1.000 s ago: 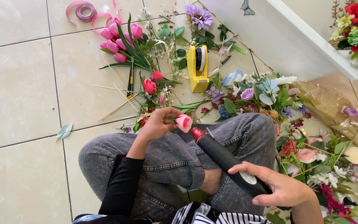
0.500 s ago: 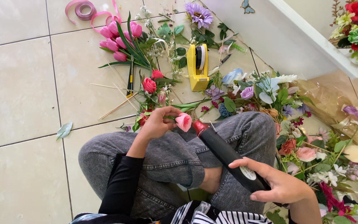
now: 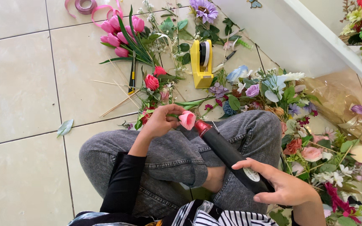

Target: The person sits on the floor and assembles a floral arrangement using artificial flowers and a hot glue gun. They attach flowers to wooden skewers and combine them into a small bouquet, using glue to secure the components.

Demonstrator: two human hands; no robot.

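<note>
I sit cross-legged on a tiled floor in grey jeans. My left hand (image 3: 161, 121) pinches a small pink flower bud (image 3: 187, 119) by its green stem, just above my left knee. My right hand (image 3: 282, 187) grips the handle of a black glue gun (image 3: 227, 153) that lies across my lap. The gun's red nozzle (image 3: 200, 125) touches the side of the pink bud.
A yellow tape dispenser (image 3: 201, 62) stands on the tiles ahead. Pink tulips (image 3: 120, 31), red roses (image 3: 151, 82), a purple flower (image 3: 203, 8), thin wooden sticks (image 3: 118, 104) and a pink ribbon (image 3: 85, 6) lie beyond my knees. Mixed artificial flowers (image 3: 311, 150) pile at the right.
Both hands have kept nearly still. The glue gun's nozzle stays against the pink bud, which has shifted only slightly.
</note>
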